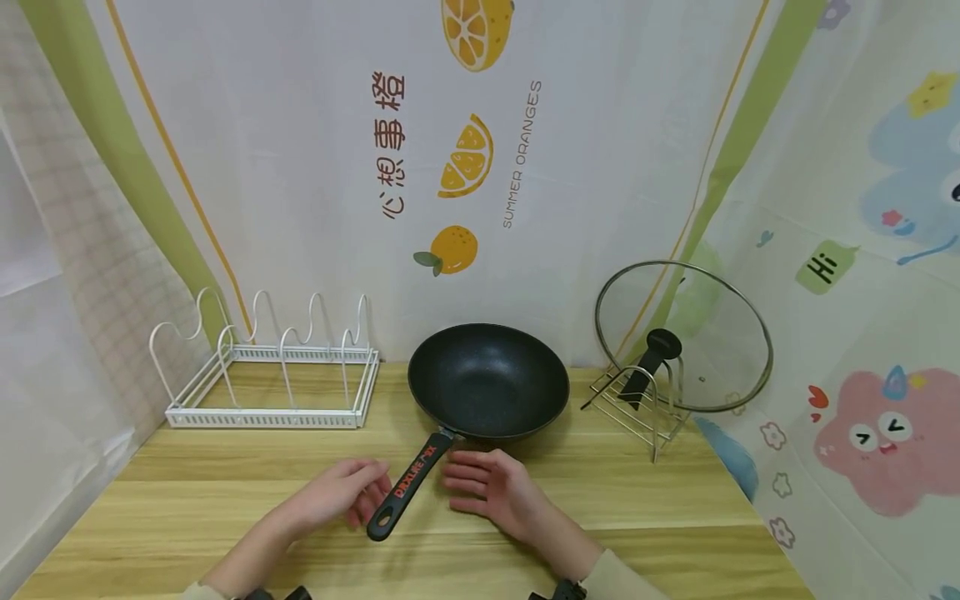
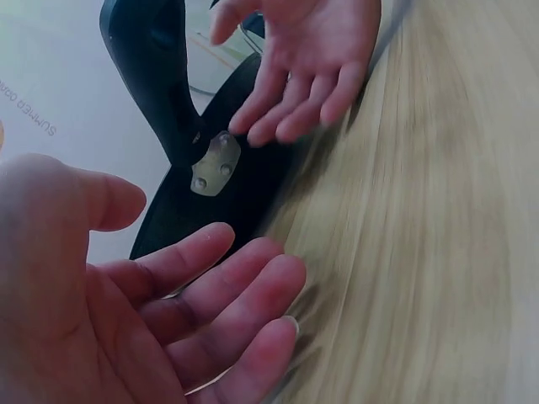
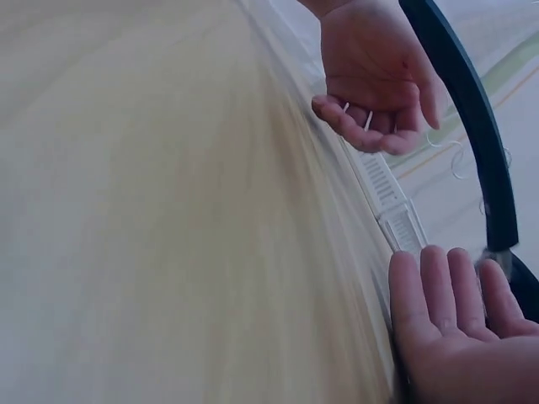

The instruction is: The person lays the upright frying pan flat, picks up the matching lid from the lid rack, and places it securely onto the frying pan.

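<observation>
A black frying pan (image 1: 489, 379) stands on the wooden table, its long handle (image 1: 411, 485) with red lettering slanting toward the front left. My left hand (image 1: 341, 493) is just left of the handle, palm inward, fingers loosely bent and holding nothing. On the other side, my right hand (image 1: 495, 492) is below the pan's near rim with its fingers extended toward the handle. In the left wrist view, a riveted metal bracket (image 2: 216, 165) joins handle and pan. The right wrist view shows the right hand's straight fingers (image 3: 438, 295) near the handle's base, with nothing gripped.
At the back left stands a white rack (image 1: 262, 418) with curved wire dividers. A glass lid (image 1: 716, 333) with a black knob leans in a small wire stand (image 1: 652, 417) at the right. Printed curtains (image 1: 315, 167) hang behind the wooden table (image 1: 225, 492).
</observation>
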`<state>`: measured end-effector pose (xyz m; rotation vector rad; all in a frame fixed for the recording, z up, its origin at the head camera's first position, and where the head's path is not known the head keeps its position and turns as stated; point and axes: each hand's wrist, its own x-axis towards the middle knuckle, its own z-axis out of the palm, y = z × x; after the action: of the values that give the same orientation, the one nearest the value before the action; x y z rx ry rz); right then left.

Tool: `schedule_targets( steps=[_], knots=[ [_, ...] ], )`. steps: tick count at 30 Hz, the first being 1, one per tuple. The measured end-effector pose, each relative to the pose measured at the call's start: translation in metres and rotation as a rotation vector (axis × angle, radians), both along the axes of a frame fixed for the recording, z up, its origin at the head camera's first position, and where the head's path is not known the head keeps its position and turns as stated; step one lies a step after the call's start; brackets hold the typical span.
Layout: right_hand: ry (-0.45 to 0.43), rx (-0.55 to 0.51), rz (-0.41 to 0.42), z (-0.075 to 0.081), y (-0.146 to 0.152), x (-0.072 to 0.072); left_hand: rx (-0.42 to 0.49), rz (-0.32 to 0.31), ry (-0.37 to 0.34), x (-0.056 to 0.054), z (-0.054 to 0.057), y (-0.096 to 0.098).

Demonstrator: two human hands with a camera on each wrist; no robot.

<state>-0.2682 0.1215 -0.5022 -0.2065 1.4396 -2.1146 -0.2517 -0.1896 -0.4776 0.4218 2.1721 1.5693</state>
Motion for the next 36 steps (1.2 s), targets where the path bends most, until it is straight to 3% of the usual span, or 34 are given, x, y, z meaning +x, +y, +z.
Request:
schedule_targets(
  steps=[11,18,22,30,36],
  knots=[
    [0.098,0.049,0.024,0.008,0.046,0.012,0.012,0.023,0.060,0.000,0.003,-0.010],
    [0.287,0.122,0.080,0.033,0.076,0.008,-0.002,0.037,0.100,0.001,0.012,-0.015],
    [0.375,0.179,0.063,0.046,0.089,0.001,-0.002,0.037,0.131,0.001,0.018,-0.015],
    [0.466,0.248,-0.110,0.067,0.112,-0.022,-0.011,0.029,0.188,0.001,0.031,-0.008],
    [0.415,0.310,-0.314,0.076,0.130,-0.043,0.023,0.003,0.195,0.009,0.036,0.002]
  ],
)
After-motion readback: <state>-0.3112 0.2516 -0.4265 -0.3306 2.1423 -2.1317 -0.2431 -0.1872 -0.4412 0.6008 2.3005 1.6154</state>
